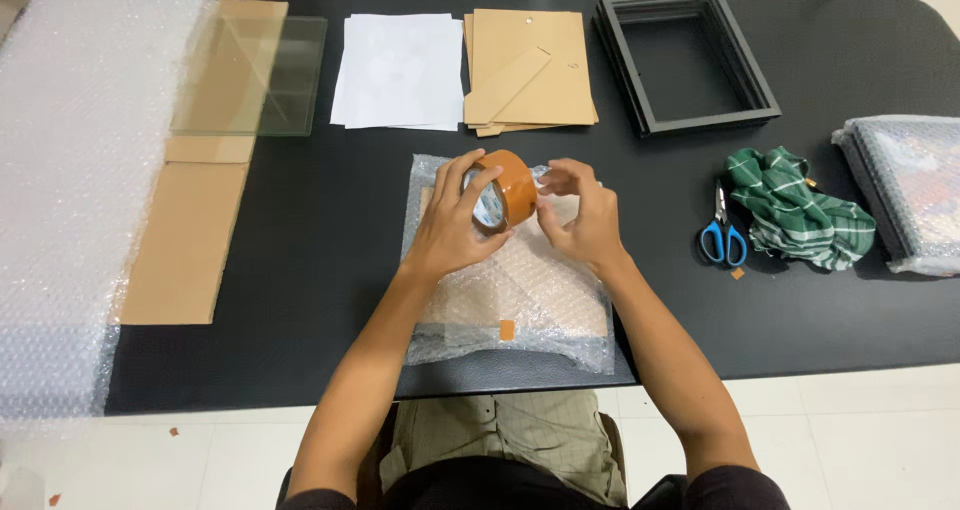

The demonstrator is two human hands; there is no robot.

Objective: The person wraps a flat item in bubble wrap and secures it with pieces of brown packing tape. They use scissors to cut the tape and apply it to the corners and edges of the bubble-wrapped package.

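Note:
My left hand (452,226) grips a roll of brown packing tape (506,188) upright above the middle of the table. My right hand (583,213) is at the roll's right side, fingertips pinching at the tape's outer layer. Under both hands lies a flat parcel wrapped in bubble wrap (520,305), brownish inside, with a small piece of brown tape (507,329) stuck near its front edge.
On the black table (320,260): blue-handled scissors (722,238), a green checked cloth (797,210), a wrapped frame (908,190) at right, black frames (686,60), brown backing boards (528,70), white paper (396,70), a glass pane (255,75), cardboard strips (190,225), a bubble wrap sheet (60,190).

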